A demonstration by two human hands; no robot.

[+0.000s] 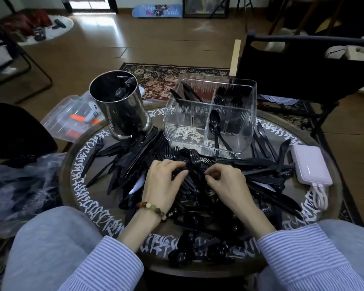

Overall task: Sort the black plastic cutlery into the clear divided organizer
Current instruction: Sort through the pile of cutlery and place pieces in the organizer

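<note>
Currently we gather forks [194, 159] from the pile: left hand [163, 181] and right hand [225, 181] both pinching fork handles. Organizer [210, 114] just beyond the grip, few pieces in. Next: lift bundle clear, untangled.

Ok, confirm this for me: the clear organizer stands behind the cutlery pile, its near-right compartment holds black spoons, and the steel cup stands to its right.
One thing is wrong: the steel cup stands to the left of the clear organizer, not its right. The head view shows it. The rest holds: the organizer stands behind the cutlery pile, and black spoons lean in its near-right compartment.
</note>
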